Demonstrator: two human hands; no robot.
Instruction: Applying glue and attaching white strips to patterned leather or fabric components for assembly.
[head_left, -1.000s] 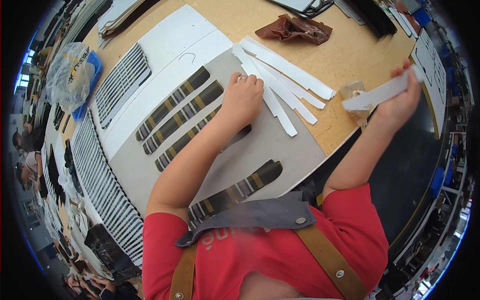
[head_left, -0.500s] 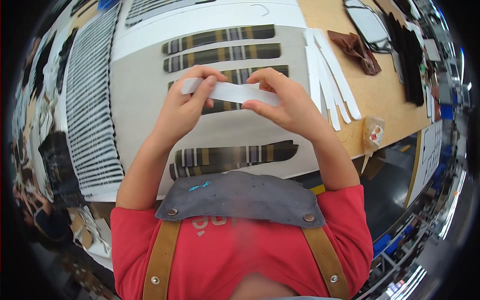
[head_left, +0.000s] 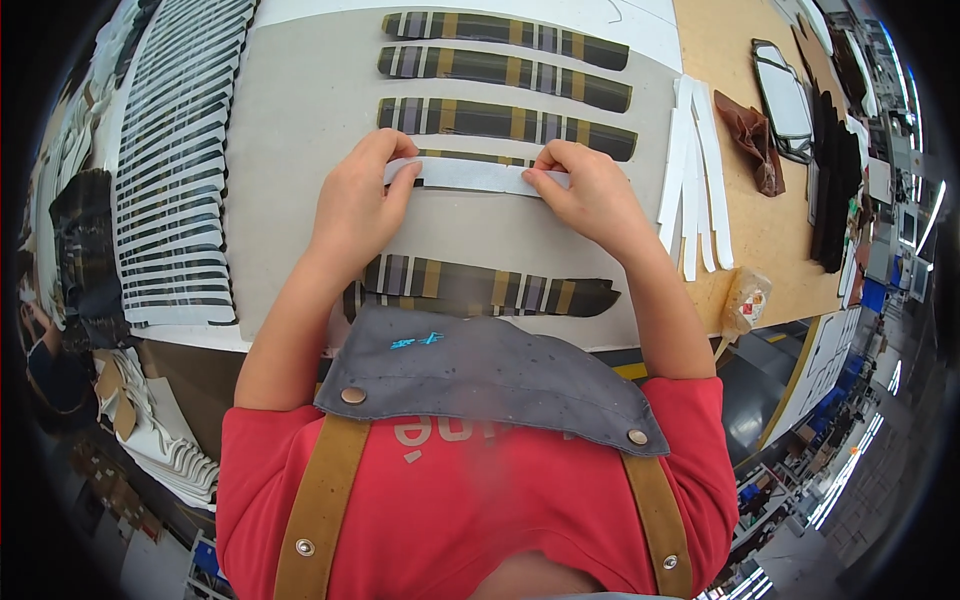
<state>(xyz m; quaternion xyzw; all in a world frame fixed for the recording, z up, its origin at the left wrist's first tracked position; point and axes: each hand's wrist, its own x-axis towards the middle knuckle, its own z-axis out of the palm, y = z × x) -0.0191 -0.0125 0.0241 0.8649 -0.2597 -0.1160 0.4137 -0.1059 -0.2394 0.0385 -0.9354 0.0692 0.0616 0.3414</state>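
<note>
A white strip point(head_left: 468, 175) is stretched between my two hands, lying over a dark plaid fabric piece point(head_left: 490, 158) that it mostly covers. My left hand point(head_left: 375, 190) pinches the strip's left end between thumb and fingers. At the other end my right hand point(head_left: 575, 185) grips it the same way. Beyond the hands, several plaid pieces, the nearest one point(head_left: 500, 120) among them, lie in rows on the grey work surface point(head_left: 300, 130). Close to my apron, more plaid pieces point(head_left: 490, 287) lie overlapped.
Loose white strips point(head_left: 690, 180) lie right of the grey surface, on wood. Past them are a brown crumpled piece point(head_left: 750, 140), dark material point(head_left: 827, 180) and a pointed bag point(head_left: 745, 300) at the table edge. A long row of overlapping white-backed strips point(head_left: 170, 200) runs along the left.
The white strip was held up, bent and tilted; now it is straight and lower, over the plaid piece. My hands have moved to its two ends. The whole view has shifted.
</note>
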